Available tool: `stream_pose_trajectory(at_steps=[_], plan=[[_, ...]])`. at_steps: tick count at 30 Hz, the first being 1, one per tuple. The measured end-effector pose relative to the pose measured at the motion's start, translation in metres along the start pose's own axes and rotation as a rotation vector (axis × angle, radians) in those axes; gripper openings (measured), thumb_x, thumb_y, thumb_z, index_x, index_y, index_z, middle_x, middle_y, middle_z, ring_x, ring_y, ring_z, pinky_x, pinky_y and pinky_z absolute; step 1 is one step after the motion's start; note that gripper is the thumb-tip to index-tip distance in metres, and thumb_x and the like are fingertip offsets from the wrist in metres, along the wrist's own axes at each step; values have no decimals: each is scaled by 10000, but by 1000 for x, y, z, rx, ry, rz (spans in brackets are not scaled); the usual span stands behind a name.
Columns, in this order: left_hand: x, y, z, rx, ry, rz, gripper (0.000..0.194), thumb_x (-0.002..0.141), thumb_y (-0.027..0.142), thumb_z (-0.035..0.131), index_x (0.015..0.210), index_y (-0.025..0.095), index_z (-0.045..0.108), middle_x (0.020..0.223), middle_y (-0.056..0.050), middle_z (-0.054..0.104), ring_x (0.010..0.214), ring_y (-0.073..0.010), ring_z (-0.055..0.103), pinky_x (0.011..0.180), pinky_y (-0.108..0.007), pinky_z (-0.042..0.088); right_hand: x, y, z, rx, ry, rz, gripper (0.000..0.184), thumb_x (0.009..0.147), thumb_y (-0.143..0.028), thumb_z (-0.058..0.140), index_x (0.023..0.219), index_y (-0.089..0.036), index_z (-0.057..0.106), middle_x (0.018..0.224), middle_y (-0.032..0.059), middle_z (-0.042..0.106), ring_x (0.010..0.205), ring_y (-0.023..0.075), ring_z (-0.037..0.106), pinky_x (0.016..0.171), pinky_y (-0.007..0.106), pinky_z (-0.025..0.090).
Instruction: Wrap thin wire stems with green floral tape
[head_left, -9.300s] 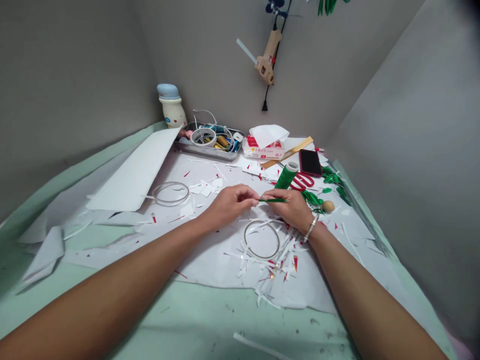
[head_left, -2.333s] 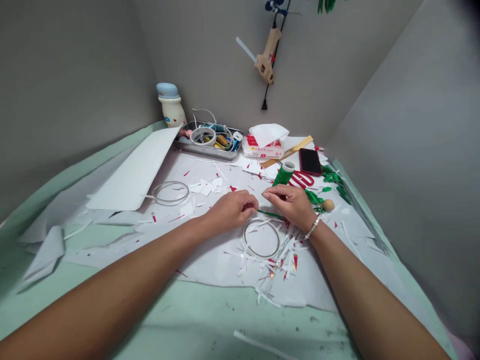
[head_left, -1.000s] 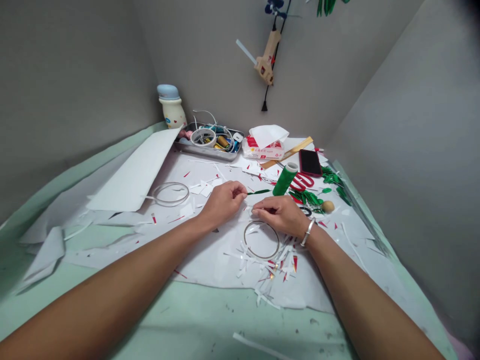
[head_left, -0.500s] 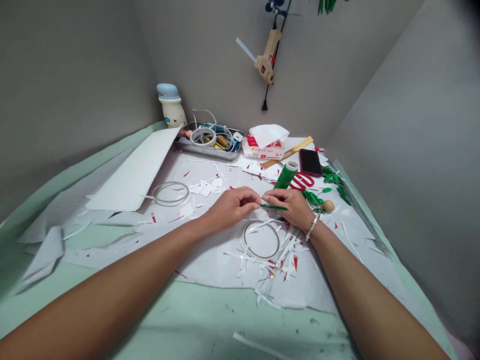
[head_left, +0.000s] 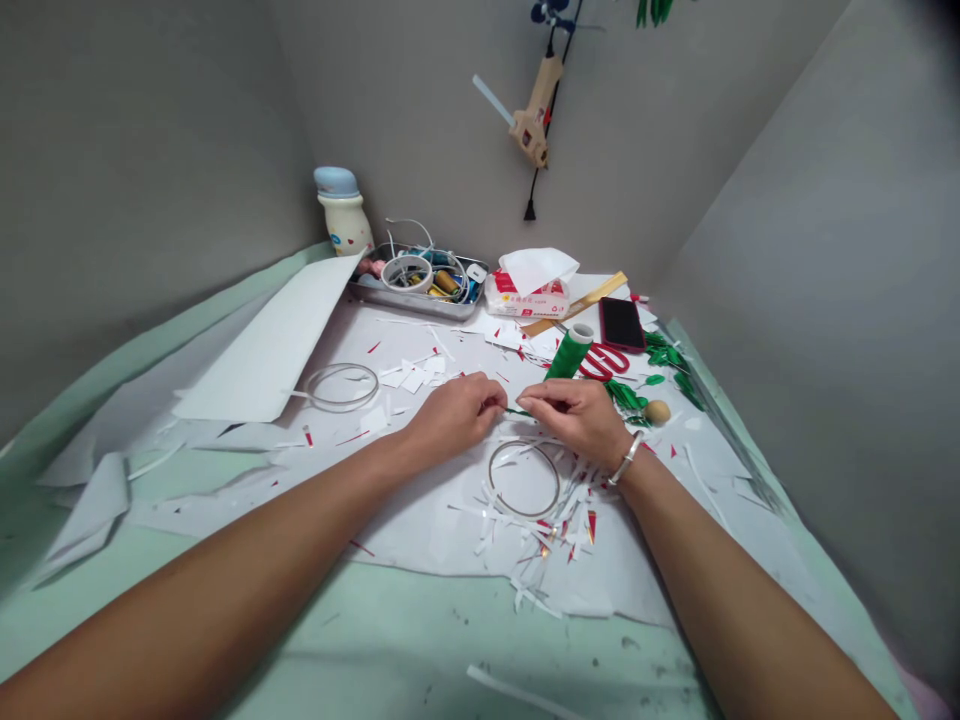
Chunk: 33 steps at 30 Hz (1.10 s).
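Note:
My left hand (head_left: 456,412) and my right hand (head_left: 571,420) meet over the white paper sheet (head_left: 420,500), fingers pinched together. Between them runs a thin green strip (head_left: 517,411), held at both ends. My right wrist wears a silver bangle (head_left: 624,460). A wire ring (head_left: 523,478) lies just in front of the hands among white and red paper scraps. A green tape roll (head_left: 570,352) stands right behind my right hand.
Red scissors (head_left: 602,362), a phone (head_left: 620,324), green leaf cutouts (head_left: 664,358) and a small wooden ball (head_left: 656,411) lie to the right. Behind are a metal tray (head_left: 420,295), tissue pack (head_left: 526,297), bottle (head_left: 343,212). A second ring (head_left: 341,387) lies left. A glue gun (head_left: 534,115) hangs on the wall.
Both hands have shifted slightly left and closer together, and less of the green strip shows between them. One second ago the hands were apart, the right one lying lower by the ring.

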<state>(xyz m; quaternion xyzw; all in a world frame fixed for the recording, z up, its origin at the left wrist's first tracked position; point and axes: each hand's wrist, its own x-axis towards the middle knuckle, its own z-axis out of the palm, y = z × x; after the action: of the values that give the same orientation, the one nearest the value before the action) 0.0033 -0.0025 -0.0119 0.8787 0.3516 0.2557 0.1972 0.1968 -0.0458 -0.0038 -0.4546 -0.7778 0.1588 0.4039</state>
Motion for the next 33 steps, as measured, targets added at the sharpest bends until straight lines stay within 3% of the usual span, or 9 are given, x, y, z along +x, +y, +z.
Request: stream_pose_trajectory(at_steps=[4, 8, 13, 17, 20, 24, 29, 33], plan=[[-3, 8, -2, -119, -99, 99, 154, 800, 140, 497, 836, 173, 643, 823, -25, 606, 736, -128, 541, 689, -260, 408, 1, 14, -2, 20, 84, 101, 200, 821, -317, 591, 805, -176, 733, 790, 31, 721, 675, 147, 623, 619, 240, 460], [-2, 13, -5, -386, -79, 21, 128, 815, 204, 511, 839, 165, 630, 802, -13, 603, 689, -104, 525, 650, -235, 413, 1, 23, -2, 22, 98, 188, 234, 814, -358, 592, 832, -171, 733, 768, 29, 714, 647, 146, 604, 600, 245, 451], [4, 8, -7, -559, 61, -155, 152, 815, 283, 529, 858, 152, 591, 715, 8, 588, 608, -95, 517, 591, -222, 421, 0, 15, 4, -18, -153, 153, 215, 830, -304, 563, 840, -183, 740, 776, 15, 724, 662, 137, 615, 602, 227, 443], [5, 2, -6, -275, 200, -184, 124, 802, 247, 529, 831, 164, 617, 745, -4, 613, 634, -113, 526, 624, -243, 422, 0, 4, 6, -8, -282, 90, 188, 826, -280, 575, 826, -185, 737, 763, 1, 724, 631, 114, 604, 592, 208, 430], [3, -2, -3, -25, 193, -126, 119, 790, 195, 515, 804, 175, 632, 801, -20, 617, 687, -133, 531, 651, -262, 412, -1, 0, 4, 8, -216, 76, 186, 823, -291, 585, 841, -187, 738, 803, 16, 731, 646, 121, 615, 597, 216, 442], [-1, -2, 0, 69, 49, -7, 154, 795, 163, 489, 837, 184, 636, 815, -27, 610, 720, -143, 540, 663, -265, 403, 0, 1, 1, 37, -74, 73, 192, 825, -301, 583, 831, -183, 735, 810, 31, 730, 692, 141, 633, 639, 233, 466], [-3, 8, -2, -142, -114, 97, 153, 808, 162, 495, 851, 182, 641, 851, -34, 619, 758, -131, 549, 706, -255, 419, 2, 16, -2, 56, 77, 146, 221, 813, -342, 594, 806, -168, 730, 770, 27, 713, 652, 140, 607, 605, 239, 458], [-1, 12, -5, -405, -72, -14, 130, 814, 225, 516, 847, 167, 628, 802, -12, 613, 690, -108, 531, 652, -236, 421, 1, 24, -1, 69, 54, 197, 251, 812, -369, 590, 826, -161, 729, 771, 27, 711, 657, 147, 606, 606, 242, 456]])
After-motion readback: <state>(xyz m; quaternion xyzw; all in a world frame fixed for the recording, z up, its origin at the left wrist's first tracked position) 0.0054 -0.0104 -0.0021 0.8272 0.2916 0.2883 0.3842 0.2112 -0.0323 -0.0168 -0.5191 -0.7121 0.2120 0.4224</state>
